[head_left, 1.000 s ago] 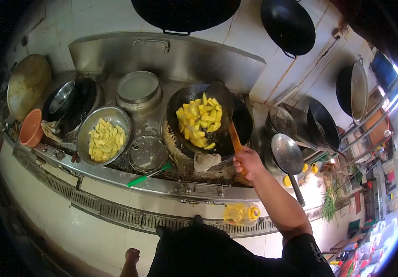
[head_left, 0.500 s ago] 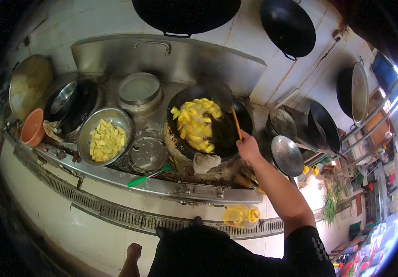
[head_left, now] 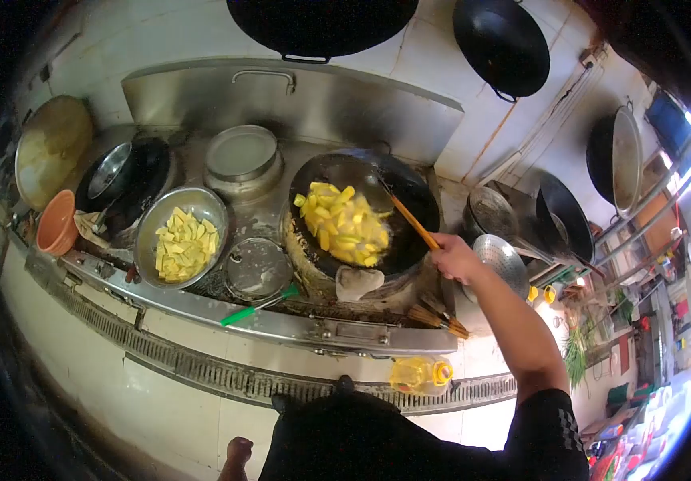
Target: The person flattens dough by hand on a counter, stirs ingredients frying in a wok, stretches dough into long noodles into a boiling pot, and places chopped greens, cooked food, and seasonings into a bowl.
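My right hand (head_left: 456, 258) is closed round the wooden handle (head_left: 411, 216) of a ladle or spatula, whose dark head rests inside the large black wok (head_left: 409, 192). Steaming yellow chunks (head_left: 345, 224) lie in the left and front part of that wok. A folded cloth (head_left: 359, 282) sits on the wok's near rim. Low in the view, my left hand (head_left: 239, 449) hangs beside my body, away from the stove; its fingers look curled, but what they hold, if anything, is hidden.
A metal bowl (head_left: 215, 210) of cut yellow pieces stands left of the wok, near a round lidded pot (head_left: 241, 154). A green-handled tool (head_left: 241, 315) lies at the counter edge. Strainers (head_left: 499, 260) are at the right, an oil bottle (head_left: 417, 374) below the counter edge.
The handle first swung upright, then tilted left as my right hand moved right and slightly down. The yellow chunks shifted and spread within the wok. My left hand moved slightly.
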The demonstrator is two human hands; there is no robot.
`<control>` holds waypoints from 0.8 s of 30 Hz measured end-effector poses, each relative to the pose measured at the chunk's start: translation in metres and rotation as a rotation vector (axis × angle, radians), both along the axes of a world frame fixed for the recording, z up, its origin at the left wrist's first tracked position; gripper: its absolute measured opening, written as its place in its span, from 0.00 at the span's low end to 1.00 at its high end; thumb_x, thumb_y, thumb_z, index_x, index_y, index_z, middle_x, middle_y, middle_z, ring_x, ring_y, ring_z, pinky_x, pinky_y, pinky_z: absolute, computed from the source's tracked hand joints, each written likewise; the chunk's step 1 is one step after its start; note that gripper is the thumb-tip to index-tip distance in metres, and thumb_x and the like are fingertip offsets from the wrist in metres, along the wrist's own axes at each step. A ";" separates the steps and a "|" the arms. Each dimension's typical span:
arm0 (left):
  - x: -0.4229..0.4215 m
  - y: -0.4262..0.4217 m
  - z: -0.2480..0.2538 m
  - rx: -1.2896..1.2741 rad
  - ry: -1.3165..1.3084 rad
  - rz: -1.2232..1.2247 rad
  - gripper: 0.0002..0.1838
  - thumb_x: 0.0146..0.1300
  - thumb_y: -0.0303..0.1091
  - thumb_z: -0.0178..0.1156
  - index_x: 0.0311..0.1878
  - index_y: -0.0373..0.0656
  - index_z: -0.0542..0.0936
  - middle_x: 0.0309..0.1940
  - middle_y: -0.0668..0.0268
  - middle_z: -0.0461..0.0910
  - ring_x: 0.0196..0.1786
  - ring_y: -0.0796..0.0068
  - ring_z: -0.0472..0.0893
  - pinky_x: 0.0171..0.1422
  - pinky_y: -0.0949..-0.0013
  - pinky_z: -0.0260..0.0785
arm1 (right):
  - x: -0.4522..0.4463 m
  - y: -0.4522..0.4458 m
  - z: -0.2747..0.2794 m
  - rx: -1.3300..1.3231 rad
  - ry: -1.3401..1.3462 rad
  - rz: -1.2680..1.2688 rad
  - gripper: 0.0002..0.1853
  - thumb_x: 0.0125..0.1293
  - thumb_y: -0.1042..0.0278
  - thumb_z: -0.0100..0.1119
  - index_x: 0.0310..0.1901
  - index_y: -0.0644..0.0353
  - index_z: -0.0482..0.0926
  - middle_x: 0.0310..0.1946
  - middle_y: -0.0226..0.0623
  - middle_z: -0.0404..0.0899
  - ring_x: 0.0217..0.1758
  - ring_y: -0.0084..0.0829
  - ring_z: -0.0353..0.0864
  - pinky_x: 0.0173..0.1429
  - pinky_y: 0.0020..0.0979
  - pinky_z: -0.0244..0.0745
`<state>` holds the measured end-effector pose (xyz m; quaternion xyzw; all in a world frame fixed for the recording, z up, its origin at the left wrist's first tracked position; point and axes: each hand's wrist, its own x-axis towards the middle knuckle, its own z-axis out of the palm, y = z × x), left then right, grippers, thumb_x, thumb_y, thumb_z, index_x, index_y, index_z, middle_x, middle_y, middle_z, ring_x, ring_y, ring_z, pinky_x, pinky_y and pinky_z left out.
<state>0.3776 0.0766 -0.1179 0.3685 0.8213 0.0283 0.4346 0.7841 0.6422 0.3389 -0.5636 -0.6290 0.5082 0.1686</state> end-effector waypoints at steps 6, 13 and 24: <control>-0.023 0.032 -0.017 -0.021 0.052 -0.118 0.10 0.51 0.39 0.60 0.33 0.44 0.82 0.36 0.57 0.82 0.43 0.59 0.80 0.50 0.60 0.73 | 0.044 -0.041 0.022 0.050 -0.041 0.015 0.27 0.56 0.78 0.47 0.61 0.52 0.70 0.18 0.25 0.65 0.14 0.17 0.61 0.17 0.21 0.56; -0.054 0.051 -0.052 0.642 -0.107 -0.178 0.07 0.48 0.25 0.61 0.32 0.39 0.76 0.25 0.63 0.78 0.28 0.69 0.79 0.28 0.67 0.74 | 0.048 -0.033 -0.050 0.258 -0.116 -0.229 0.19 0.57 0.78 0.48 0.52 0.59 0.70 0.22 0.36 0.72 0.21 0.25 0.72 0.23 0.31 0.68; -0.023 0.005 0.002 0.402 0.207 -0.564 0.05 0.49 0.31 0.56 0.25 0.49 0.82 0.31 0.61 0.81 0.42 0.63 0.80 0.46 0.60 0.74 | -0.050 -0.057 -0.086 -0.942 0.950 -0.540 0.08 0.60 0.75 0.46 0.41 0.66 0.63 0.28 0.37 0.66 0.22 0.24 0.65 0.22 0.20 0.64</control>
